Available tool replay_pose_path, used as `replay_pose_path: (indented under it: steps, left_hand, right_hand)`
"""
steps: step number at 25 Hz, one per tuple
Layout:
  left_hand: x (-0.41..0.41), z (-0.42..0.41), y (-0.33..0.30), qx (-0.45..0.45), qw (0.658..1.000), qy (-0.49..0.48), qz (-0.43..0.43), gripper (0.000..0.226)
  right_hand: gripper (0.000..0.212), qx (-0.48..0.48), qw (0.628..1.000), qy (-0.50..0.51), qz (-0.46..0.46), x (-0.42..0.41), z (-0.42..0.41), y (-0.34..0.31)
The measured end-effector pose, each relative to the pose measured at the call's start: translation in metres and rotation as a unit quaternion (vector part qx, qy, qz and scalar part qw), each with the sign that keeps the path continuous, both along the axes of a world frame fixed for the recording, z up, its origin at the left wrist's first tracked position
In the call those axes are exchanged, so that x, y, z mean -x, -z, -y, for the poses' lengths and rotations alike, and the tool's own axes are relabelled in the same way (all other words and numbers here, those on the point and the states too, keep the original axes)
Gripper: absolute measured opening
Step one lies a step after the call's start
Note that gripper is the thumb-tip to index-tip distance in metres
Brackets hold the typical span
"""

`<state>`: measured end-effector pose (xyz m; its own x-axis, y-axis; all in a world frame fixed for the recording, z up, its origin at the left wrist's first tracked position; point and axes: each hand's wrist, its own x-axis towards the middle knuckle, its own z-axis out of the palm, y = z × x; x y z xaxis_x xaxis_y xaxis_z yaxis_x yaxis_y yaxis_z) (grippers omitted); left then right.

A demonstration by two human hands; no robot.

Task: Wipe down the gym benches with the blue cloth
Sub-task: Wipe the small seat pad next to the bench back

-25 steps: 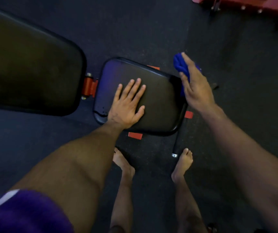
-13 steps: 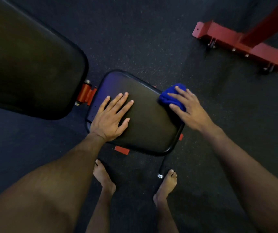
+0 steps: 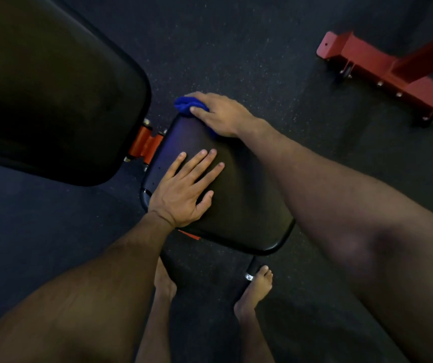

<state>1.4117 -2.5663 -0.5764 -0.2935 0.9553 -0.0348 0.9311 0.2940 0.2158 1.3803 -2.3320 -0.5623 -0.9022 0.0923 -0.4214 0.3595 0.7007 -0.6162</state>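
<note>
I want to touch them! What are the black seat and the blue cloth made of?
The seat looks like smooth vinyl or leather-like padding: it has a faint sheen and rounded edges. The blue cloth looks like soft, fuzzy fabric, maybe microfibre: it bunches in folds under the right hand. I can't be sure of either.

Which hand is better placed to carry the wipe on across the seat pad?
Right. The right hand presses the blue cloth on the far corner of the seat pad. The left hand lies flat on the pad without a cloth, seemingly bracing.
</note>
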Motion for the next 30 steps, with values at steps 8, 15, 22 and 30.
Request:
replay_pose_path:
  steps: [8, 15, 22, 30]
  left_hand:
    - [0.0, 0.0, -0.002, -0.004, 1.0, 0.004, 0.004, 0.065]
    - [0.0, 0.0, 0.0, -0.003, 1.0, 0.007, -0.003, 0.066]
    - [-0.001, 0.0, 0.002, -0.014, 1.0, 0.007, 0.003, 0.064]
    - [-0.001, -0.001, 0.002, -0.008, 1.0, 0.007, -0.003, 0.065]
  right_hand:
    - [0.048, 0.032, 0.995, 0.099, -0.002, -0.19, -0.045, -0.026]
    - [0.054, -0.07, 0.996, 0.043, -0.035, -0.107, -0.017, -0.008]
    - [0.054, -0.039, 0.998, -0.01, -0.046, -0.037, -0.004, 0.003]
    - [0.03, -0.008, 0.95, 0.313, -0.007, -0.238, -0.029, -0.033]
